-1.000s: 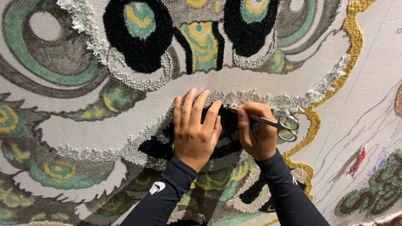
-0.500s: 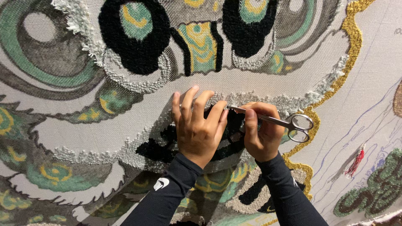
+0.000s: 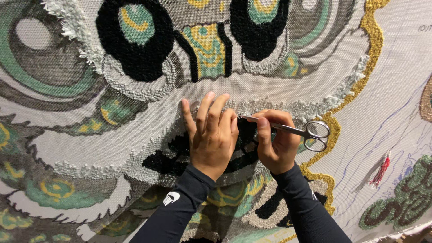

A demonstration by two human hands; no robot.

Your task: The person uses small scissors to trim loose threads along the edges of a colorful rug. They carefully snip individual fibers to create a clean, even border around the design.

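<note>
A large tufted rug [image 3: 135, 139] with black, green, yellow and grey pile fills the view. My left hand [image 3: 210, 135] lies flat on it, fingers spread upward, pressing the pile next to a black patch [image 3: 175, 155]. My right hand [image 3: 274, 144] grips small silver scissors [image 3: 297, 131]. Their tips point left and meet the fingertips of my left hand, while the finger loops stick out to the right. Both arms wear black sleeves.
A gold tufted border [image 3: 371, 58] curves down the right side. Beyond it lies bare cloth with blue drawn lines [image 3: 396, 121], a loose red yarn tuft [image 3: 381, 170] and a green and brown tufted patch [image 3: 407, 198].
Both hands have shifted slightly upward and right on the rug. The scissors stay in my right hand, still pointing at my left fingertips.
</note>
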